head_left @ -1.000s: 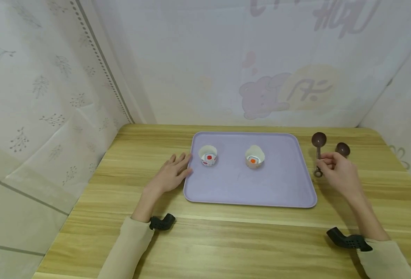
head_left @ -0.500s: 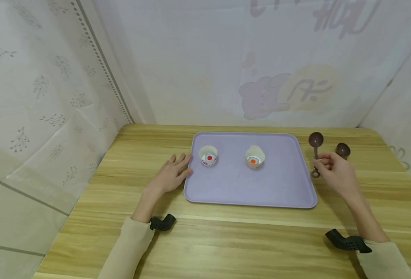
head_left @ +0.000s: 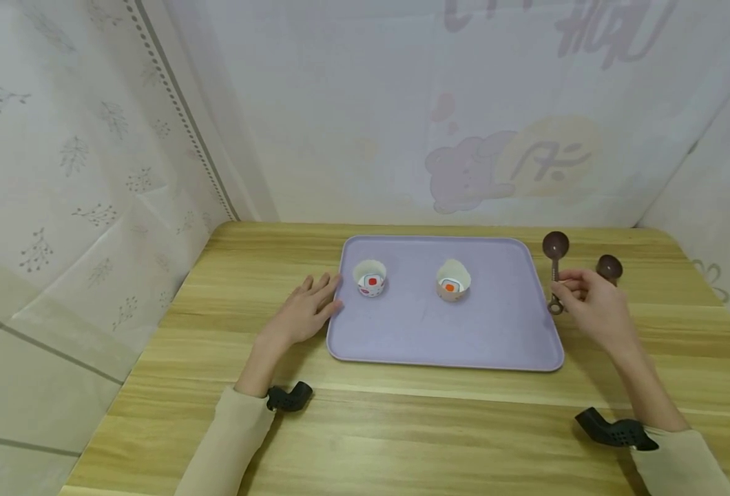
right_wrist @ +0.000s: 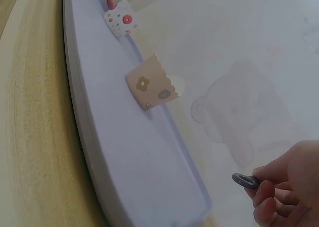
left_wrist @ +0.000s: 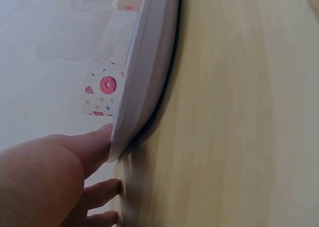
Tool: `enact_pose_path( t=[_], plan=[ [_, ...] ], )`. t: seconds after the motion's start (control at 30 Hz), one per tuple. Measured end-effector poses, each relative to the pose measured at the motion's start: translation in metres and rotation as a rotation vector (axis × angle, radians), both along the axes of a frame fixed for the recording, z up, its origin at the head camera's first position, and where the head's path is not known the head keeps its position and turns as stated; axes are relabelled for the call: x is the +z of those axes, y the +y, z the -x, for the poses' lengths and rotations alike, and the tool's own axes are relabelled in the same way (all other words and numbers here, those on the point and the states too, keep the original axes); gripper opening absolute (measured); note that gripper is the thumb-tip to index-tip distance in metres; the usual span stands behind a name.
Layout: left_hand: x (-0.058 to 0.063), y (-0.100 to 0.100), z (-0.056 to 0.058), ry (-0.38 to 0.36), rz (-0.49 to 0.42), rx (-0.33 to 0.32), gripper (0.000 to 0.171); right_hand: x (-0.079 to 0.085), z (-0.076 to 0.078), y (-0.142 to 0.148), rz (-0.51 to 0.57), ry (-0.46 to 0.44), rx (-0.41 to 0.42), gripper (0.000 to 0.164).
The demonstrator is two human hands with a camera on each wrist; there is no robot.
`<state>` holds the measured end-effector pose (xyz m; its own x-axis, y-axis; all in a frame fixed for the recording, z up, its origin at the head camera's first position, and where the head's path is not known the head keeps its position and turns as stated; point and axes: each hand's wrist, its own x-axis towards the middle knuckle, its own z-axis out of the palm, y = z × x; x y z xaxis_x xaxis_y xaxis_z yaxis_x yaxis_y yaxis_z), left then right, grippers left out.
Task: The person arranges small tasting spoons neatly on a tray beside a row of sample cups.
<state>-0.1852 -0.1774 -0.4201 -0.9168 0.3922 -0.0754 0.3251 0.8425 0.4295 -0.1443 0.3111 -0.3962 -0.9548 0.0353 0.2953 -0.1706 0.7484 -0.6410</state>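
Observation:
My right hand point(head_left: 597, 306) pinches the handle of a dark brown measuring spoon point(head_left: 555, 246) beside the tray's right edge. In the right wrist view only the ring end of the spoon's handle point(right_wrist: 245, 181) shows past the fingers. A second brown measuring spoon point(head_left: 609, 266) lies behind that hand, its handle mostly hidden. My left hand point(head_left: 299, 310) rests at the left edge of the lavender tray point(head_left: 402, 337), fingers straight, thumb touching the rim. On the tray stand a white patterned paper baking cup point(head_left: 371, 289) and a tan one point(head_left: 453, 293). A red mark shows inside the first, an orange one inside the second.
The tray lies on a wooden table point(head_left: 402, 427). Behind the table hangs a pale printed cloth point(head_left: 340, 124), and a leaf-patterned cloth point(head_left: 92, 172) hangs at the left. Black wrist mounts point(head_left: 616, 428) sit on both forearms.
My right hand has shifted slightly left with the measuring spoon, bringing it closer to the tray's right edge. The left hand and both baking cups have stayed put.

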Motion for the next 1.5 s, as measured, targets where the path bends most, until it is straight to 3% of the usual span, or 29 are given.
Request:
enact_pose_path(
  t=[1.0,1.23,1.5],
  plan=[
    [-0.003,0.000,0.001,-0.001,-0.010,0.005,0.061,0.008,0.006,-0.025,-0.026,0.044,0.008,0.026],
    [-0.002,0.000,0.000,-0.001,-0.007,0.009,0.061,0.009,0.007,-0.032,0.030,-0.004,0.032,0.028],
    [-0.003,0.000,0.000,0.002,-0.010,0.004,0.060,0.006,0.011,-0.041,0.058,0.042,0.074,0.021]
  ],
)
